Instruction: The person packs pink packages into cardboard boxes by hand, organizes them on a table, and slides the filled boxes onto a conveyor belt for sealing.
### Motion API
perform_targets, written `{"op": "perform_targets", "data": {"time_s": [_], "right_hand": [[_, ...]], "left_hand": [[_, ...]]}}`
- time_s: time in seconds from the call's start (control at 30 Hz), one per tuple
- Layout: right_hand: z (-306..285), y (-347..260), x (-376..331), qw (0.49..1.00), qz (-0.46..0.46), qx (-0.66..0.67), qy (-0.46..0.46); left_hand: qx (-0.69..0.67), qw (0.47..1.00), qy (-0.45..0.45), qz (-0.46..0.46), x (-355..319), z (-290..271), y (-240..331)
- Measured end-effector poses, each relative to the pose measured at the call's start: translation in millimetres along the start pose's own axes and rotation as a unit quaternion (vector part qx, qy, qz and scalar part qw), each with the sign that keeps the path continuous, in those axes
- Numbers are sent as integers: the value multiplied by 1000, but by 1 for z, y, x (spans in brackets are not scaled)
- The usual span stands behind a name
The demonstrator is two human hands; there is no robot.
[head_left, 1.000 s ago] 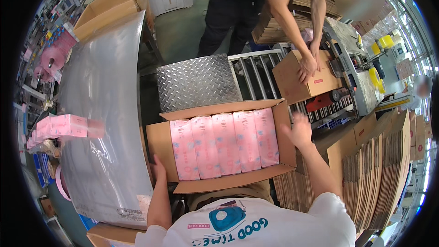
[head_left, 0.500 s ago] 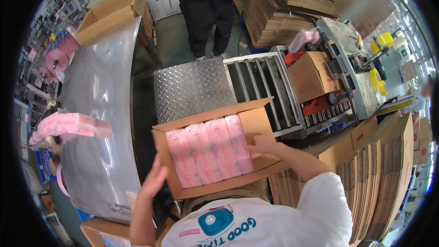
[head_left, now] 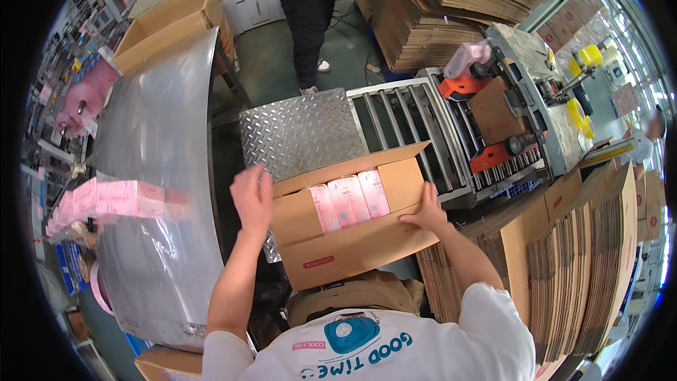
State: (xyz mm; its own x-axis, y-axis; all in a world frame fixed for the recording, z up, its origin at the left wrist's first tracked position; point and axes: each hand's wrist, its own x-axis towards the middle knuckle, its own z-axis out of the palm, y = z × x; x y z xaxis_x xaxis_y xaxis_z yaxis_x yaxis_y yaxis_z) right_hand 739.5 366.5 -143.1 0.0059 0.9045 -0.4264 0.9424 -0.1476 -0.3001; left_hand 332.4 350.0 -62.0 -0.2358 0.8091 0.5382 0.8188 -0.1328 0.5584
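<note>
An open cardboard carton (head_left: 338, 257) stands in front of me, tilted slightly, with pink plastic-wrapped packs (head_left: 344, 203) in a row inside. Its left end flap (head_left: 299, 219) and right end flap (head_left: 400, 182) lie folded inward over the outer packs. The long far flap still stands up. My left hand (head_left: 251, 199) is raised at the carton's far left corner, fingers extended, holding nothing. My right hand (head_left: 427, 214) rests against the carton's right end, thumb spread from the fingers over the near edge.
Beyond the carton lie a diamond-plate platform (head_left: 296, 134) and a roller conveyor (head_left: 402, 120) leading to a taping machine (head_left: 504, 116) with another carton (head_left: 496, 110) in it. A metal table (head_left: 155, 254) with pink packs (head_left: 127, 199) is left; flattened cartons (head_left: 564, 261) stand right. A person (head_left: 307, 21) stands ahead.
Both end flaps have been folded in over the packs. My left hand moved up and away; my right hand came out to the right end. The carton in the taping machine moved further in.
</note>
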Motion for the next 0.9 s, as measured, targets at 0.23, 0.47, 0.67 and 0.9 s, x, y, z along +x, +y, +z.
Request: {"op": "perform_targets", "data": {"time_s": [0.23, 0.47, 0.67, 0.9], "right_hand": [[36, 50, -34, 841, 211, 499, -14], [-19, -41, 61, 971, 119, 196, 69], [-93, -9, 158, 980, 139, 143, -1], [-108, 32, 224, 933, -246, -145, 217]], "left_hand": [[-141, 889, -207, -384, -101, 25, -56], [-219, 863, -94, -446, -168, 35, -68], [-205, 894, -81, -390, -139, 132, -25], [-187, 924, -155, -295, -37, 305, 57]]}}
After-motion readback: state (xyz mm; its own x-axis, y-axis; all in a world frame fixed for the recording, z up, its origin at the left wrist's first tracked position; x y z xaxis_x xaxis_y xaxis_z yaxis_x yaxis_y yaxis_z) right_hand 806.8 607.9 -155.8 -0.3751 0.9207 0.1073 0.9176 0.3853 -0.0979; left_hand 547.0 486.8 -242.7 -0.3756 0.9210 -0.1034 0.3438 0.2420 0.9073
